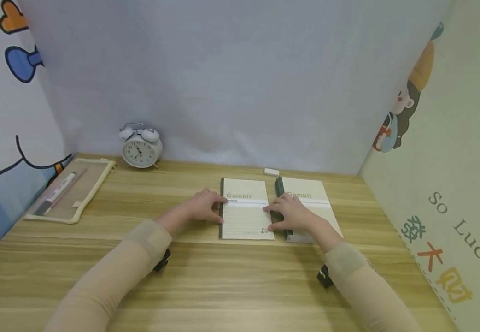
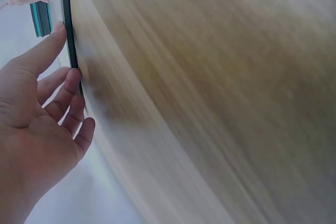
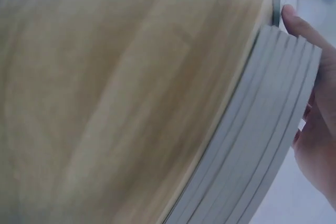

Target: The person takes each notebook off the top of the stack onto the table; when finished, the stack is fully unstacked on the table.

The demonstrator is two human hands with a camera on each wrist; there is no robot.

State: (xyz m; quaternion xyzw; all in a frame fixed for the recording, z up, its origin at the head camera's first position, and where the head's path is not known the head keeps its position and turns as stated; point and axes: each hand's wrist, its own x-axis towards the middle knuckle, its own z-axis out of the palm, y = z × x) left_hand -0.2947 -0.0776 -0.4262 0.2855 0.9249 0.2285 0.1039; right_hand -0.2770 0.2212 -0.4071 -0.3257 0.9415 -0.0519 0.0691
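In the head view a thin cream notebook [image 1: 246,219] with a dark spine and "Gambit" on its cover lies flat on the table. My left hand [image 1: 201,206] touches its left edge; the left wrist view shows that thumb and the fingertips against the dark spine [image 2: 68,24]. On the opposite side, my right hand [image 1: 291,213] has its thumb and fingertips at the notebook's right edge. Under and beside that hand lies a stack of similar notebooks [image 1: 319,196], whose layered page edges [image 3: 252,129] fill part of the right wrist view.
A white eraser [image 1: 271,172] lies behind the notebooks. At the back left stands a white twin-bell alarm clock [image 1: 142,150]. A mesh zip pouch [image 1: 83,184] with a marker [image 1: 59,190] inside is at the far left. Walls border the wooden table [image 1: 240,286] behind and at right.
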